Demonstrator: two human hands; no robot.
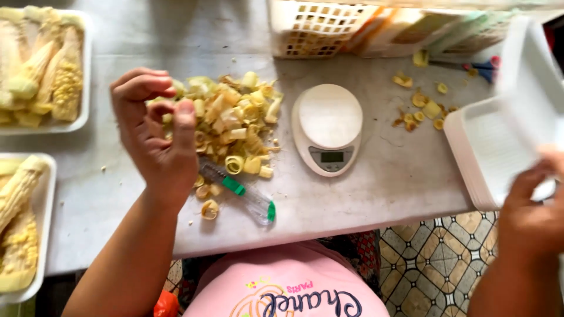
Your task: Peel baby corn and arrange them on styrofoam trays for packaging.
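Observation:
My left hand (155,132) hovers above the table with fingers loosely curled and nothing in it, just left of a heap of cut corn-husk pieces (235,117). My right hand (531,211) grips the near edge of the top white foam tray (505,141), lifted off a stack of trays at the table's right end. A clear-handled knife with green parts (244,194) lies below the heap. A white kitchen scale (328,128) sits at the centre.
Two white trays of baby corn in husk (41,64) (20,223) stand at the left. A white plastic basket (317,26) is at the back. Scissors (479,66) and loose scraps (420,108) lie at the back right. Tiled floor (435,258) shows below the table edge.

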